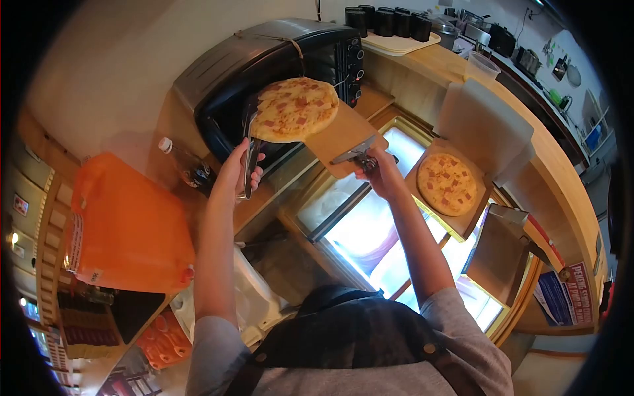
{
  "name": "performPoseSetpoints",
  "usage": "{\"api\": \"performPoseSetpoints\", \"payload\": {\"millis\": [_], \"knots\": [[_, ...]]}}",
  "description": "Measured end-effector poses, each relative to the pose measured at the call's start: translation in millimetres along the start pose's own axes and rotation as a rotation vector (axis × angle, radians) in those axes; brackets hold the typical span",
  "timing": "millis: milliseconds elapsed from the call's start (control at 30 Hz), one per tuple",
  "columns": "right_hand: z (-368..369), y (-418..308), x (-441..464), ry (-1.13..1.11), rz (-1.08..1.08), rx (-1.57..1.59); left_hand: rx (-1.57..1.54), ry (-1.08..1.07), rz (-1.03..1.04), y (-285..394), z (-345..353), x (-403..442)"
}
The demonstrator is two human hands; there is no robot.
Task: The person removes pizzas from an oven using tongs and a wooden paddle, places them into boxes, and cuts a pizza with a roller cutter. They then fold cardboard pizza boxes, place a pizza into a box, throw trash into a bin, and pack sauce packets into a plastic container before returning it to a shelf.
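A round pizza with square reddish pieces on top (297, 109) lies partly over a flat brown board (340, 135), in front of the dark toaster oven (257, 56). My left hand (243, 173) is closed round metal tongs (249, 148), whose tips meet the pizza's left edge. My right hand (380, 173) is closed on the dark handle of a metal server (353, 152), which lies against the board. To the right, a second pizza (447, 184) sits in an open cardboard box (469, 228).
An orange container (132, 224) and a bottle with a white cap (187, 165) stand at the left. A second open box (498, 251) rests on the lit glass display (363, 231). Several black cups (393, 24) stand on a tray (396, 45) at the back.
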State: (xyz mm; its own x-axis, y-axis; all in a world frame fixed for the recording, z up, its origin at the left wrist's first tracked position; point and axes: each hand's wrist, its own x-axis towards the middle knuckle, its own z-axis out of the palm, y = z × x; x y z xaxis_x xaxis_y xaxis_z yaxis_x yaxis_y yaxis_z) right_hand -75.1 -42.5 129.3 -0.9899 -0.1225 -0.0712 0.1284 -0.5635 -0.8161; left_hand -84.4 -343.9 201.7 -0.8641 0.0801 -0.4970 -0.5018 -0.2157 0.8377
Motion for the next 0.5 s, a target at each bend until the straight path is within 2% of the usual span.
{"api": "performPoseSetpoints", "payload": {"millis": [167, 267, 400, 500], "knots": [[-18.4, -6.1, -13.1, -0.047, 0.016, 0.006, -0.003, -0.017, -0.007, 1.4, -6.5, -2.5], [-1.1, -7.2, -8.8, 0.024, 0.018, -0.048, -0.01, -0.083, -0.033, 1.2, -16.2, 8.8], [21.4, -2.0, 2.3, 0.05, 0.013, -0.066, 0.002, -0.064, -0.032, 0.0, -16.8, 7.2], [29.7, 9.7, -5.1, 0.053, -0.076, -0.05, -0.006, -0.052, -0.002, 1.1, -14.4, 3.1]]}}
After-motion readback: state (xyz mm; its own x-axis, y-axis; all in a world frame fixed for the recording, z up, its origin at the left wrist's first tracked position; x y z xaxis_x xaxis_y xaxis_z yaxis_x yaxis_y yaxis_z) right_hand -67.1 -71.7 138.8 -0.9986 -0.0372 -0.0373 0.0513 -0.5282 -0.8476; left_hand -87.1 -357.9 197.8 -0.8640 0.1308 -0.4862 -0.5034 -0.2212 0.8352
